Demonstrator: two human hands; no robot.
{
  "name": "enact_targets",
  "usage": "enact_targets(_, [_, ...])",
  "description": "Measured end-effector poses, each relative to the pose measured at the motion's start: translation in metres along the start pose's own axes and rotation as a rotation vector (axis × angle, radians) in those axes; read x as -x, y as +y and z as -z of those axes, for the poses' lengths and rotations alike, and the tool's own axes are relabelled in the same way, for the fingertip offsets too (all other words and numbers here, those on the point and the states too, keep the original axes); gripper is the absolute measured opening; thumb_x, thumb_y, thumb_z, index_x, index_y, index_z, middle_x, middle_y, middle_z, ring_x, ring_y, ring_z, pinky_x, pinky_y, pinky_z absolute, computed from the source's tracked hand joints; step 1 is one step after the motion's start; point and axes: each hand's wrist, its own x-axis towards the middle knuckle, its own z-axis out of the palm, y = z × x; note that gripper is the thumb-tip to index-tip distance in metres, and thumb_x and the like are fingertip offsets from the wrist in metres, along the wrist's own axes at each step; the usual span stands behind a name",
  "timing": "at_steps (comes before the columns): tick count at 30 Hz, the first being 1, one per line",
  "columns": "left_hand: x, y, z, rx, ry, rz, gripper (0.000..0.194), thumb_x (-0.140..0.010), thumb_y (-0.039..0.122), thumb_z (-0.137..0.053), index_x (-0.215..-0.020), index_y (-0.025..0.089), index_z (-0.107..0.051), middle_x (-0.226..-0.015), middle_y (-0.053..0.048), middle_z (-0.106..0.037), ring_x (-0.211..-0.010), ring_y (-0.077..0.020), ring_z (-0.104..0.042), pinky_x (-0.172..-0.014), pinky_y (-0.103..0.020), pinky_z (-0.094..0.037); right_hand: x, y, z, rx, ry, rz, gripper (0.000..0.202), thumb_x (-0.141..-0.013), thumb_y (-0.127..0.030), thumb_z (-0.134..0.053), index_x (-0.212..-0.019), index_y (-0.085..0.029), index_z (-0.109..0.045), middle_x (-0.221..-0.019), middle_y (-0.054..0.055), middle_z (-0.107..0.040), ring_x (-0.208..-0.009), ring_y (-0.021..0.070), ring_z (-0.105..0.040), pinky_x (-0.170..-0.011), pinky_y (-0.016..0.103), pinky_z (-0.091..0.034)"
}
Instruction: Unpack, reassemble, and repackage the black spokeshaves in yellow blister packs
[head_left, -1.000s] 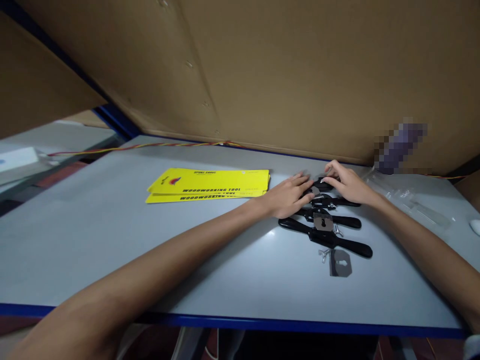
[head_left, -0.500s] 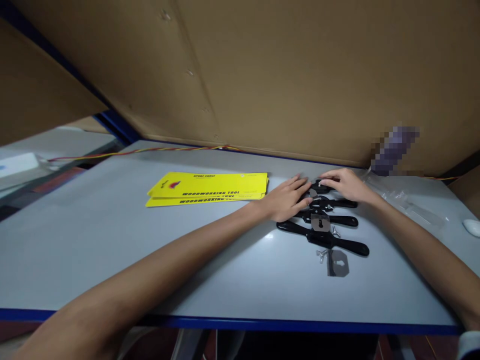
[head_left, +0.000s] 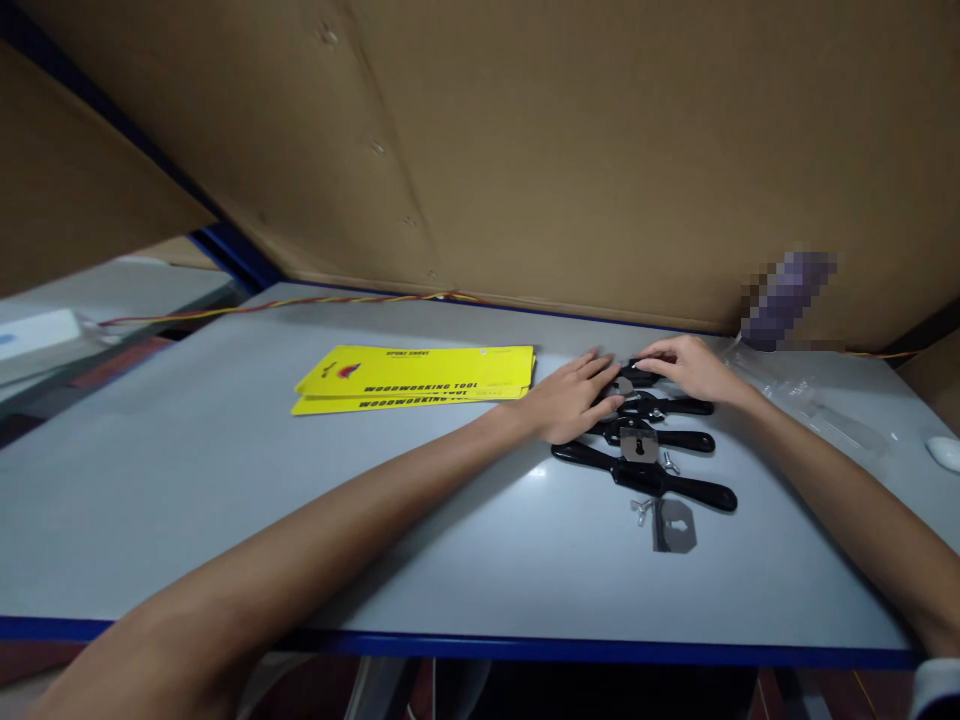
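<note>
Several black spokeshaves lie in a row to the right of centre. On the farthest spokeshave [head_left: 646, 379] rests my left hand [head_left: 574, 398], its fingers stretched out and the thumb apart, hiding the left handles. My right hand [head_left: 686, 365] is closed in a pinch at that spokeshave's middle, around what looks like a small shiny wing screw [head_left: 637, 367]. A steel blade [head_left: 639, 446] sits on one spokeshave, with a wing screw [head_left: 670, 463] beside it. In front of the nearest spokeshave [head_left: 637, 476] lie another blade [head_left: 676, 527] and a wing screw [head_left: 641, 511].
Yellow printed cards [head_left: 420, 372] are stacked left of my left hand. Clear plastic packaging [head_left: 825, 410] lies beyond my right forearm, near a pixelated purple object [head_left: 787, 300]. A brown board [head_left: 570, 170] rises behind the grey table [head_left: 225, 480]. A white object [head_left: 945, 453] is at far right.
My right fingertips have shifted very slightly on the farthest spokeshave. The left hand stays in place, and the things on the table lie as before.
</note>
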Motion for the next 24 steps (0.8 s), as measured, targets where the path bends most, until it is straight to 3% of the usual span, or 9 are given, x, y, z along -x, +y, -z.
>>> enact_targets(8, [0.001, 0.0, 0.0, -0.003, 0.007, -0.008, 0.076, -0.108, 0.058, -0.022, -0.163, 0.006, -0.032, -0.171, -0.021, -0.027, -0.163, -0.0326, -0.015, -0.131, -0.051, -0.019, -0.003, -0.011, -0.017, 0.166, 0.108, -0.018, 0.026, -0.096, -0.039, -0.062, -0.09, -0.018, -0.077, -0.088, 0.007, -0.08, -0.08, 0.0213, -0.069, -0.078, 0.033, -0.048])
enact_targets(12, [0.002, -0.003, -0.003, 0.001, 0.018, -0.016, 0.076, -0.107, 0.061, -0.022, -0.163, 0.01, -0.032, -0.172, -0.019, -0.026, -0.163, -0.0323, -0.014, -0.131, -0.051, -0.019, -0.001, -0.007, -0.011, 0.087, 0.028, -0.046, 0.019, -0.091, -0.034, -0.069, -0.096, -0.018, -0.077, -0.089, 0.006, -0.08, -0.08, 0.0203, -0.07, -0.076, 0.032, -0.051])
enact_targets(16, [0.002, -0.002, -0.002, 0.005, 0.008, -0.007, 0.078, -0.107, 0.061, -0.021, -0.163, 0.008, -0.031, -0.171, -0.02, -0.026, -0.163, -0.0326, -0.014, -0.131, -0.051, -0.019, 0.0, -0.006, -0.002, 0.061, -0.03, 0.002, 0.019, -0.094, -0.028, -0.063, -0.101, -0.02, -0.079, -0.103, 0.008, -0.081, -0.093, 0.0231, -0.073, -0.085, 0.034, -0.052])
enact_targets(19, [0.001, 0.0, 0.0, 0.0, -0.004, 0.002, 0.079, -0.108, 0.06, -0.02, -0.163, 0.005, -0.03, -0.171, -0.021, -0.025, -0.163, -0.0329, -0.013, -0.131, -0.05, -0.018, 0.0, -0.008, -0.005, 0.118, 0.011, 0.011, 0.023, -0.098, -0.032, -0.06, -0.094, -0.02, -0.079, -0.103, 0.009, -0.082, -0.096, 0.0245, -0.073, -0.087, 0.035, -0.05])
enact_targets(24, [0.001, 0.0, 0.0, -0.002, -0.009, 0.001, 0.08, -0.107, 0.061, -0.02, -0.164, 0.005, -0.029, -0.171, -0.022, -0.025, -0.163, -0.0336, -0.013, -0.131, -0.051, -0.018, -0.001, -0.011, -0.017, 0.183, 0.097, -0.037, 0.025, -0.097, -0.037, -0.061, -0.091, -0.018, -0.077, -0.089, 0.008, -0.079, -0.08, 0.021, -0.068, -0.076, 0.032, -0.047])
